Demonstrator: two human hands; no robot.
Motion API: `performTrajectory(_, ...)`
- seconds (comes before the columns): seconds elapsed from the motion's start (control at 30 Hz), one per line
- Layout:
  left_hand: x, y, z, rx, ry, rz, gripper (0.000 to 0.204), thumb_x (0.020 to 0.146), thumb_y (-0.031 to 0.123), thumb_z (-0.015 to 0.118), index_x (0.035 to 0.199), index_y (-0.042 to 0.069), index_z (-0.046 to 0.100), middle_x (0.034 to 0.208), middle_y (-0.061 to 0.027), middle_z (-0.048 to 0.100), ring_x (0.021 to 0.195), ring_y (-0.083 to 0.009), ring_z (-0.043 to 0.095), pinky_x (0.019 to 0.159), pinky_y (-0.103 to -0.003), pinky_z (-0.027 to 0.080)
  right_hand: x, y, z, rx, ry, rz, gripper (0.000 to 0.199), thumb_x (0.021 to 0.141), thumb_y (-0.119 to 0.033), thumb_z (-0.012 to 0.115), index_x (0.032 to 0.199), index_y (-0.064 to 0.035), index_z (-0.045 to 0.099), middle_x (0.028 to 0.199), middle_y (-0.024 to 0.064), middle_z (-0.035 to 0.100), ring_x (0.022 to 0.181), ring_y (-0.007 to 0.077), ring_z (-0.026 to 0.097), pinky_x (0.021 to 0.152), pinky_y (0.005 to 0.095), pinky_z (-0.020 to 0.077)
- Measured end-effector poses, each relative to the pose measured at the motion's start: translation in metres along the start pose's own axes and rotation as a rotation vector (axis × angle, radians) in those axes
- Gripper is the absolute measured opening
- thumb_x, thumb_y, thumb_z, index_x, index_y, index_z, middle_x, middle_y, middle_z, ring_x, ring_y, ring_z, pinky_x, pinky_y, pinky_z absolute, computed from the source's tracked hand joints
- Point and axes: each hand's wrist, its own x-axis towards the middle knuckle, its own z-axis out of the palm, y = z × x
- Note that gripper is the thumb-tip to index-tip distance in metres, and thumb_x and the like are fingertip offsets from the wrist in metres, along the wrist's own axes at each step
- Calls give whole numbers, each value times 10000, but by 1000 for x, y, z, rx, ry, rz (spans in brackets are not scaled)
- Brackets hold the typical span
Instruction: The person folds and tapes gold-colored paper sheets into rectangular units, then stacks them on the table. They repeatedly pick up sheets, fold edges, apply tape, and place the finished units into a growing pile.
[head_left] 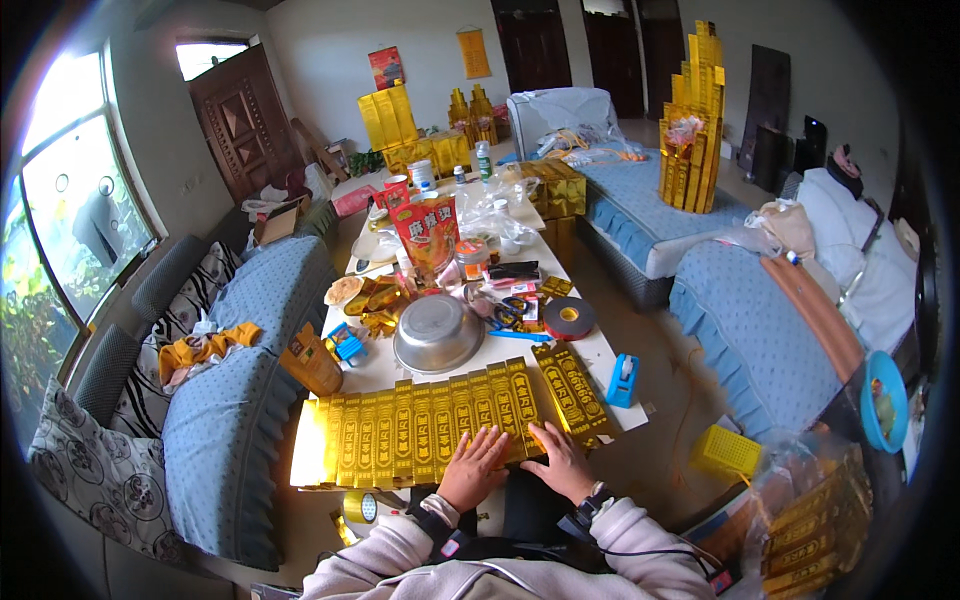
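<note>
A row of long gold embossed paper bars (405,430) lies side by side along the near edge of the white table. My left hand (474,470) rests flat on the near ends of the bars at the row's right part, fingers stretched out. Beside it, my right hand (561,464) is spread open, its fingertips at the lower end of the rightmost bars in the row. More gold strips (575,392) lie slightly tilted just right of the row, close to my right fingers. Neither hand grasps anything.
Behind the bars stand an upturned metal bowl (437,333), a black tape roll (570,318), scissors (513,310) and a blue tape dispenser (622,381). A brown pouch (311,362) stands at the left. Blue-covered sofas (225,420) flank the table. A bag of gold bars (815,530) sits lower right.
</note>
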Motion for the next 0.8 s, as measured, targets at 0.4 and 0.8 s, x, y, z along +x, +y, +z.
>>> performTrajectory(0.4,-1,0,11,30,15,-13,678,975,334,709,1583,136,481,1648,-132,450,1535,-318,407,1262,-493,310,-1,5,3,6,31,-44,774,915,-462,796,1538,-120,491,1501,267,519,1328,467,538,1115,519,453)
performTrajectory(0.8,0,-2,12,-36,56,2,630,978,318,709,1554,139,529,1615,-140,496,1512,-339,442,1243,-520,340,-1,10,4,34,58,-78,754,910,-454,803,1518,-122,506,1463,234,554,1293,449,562,1085,508,473)
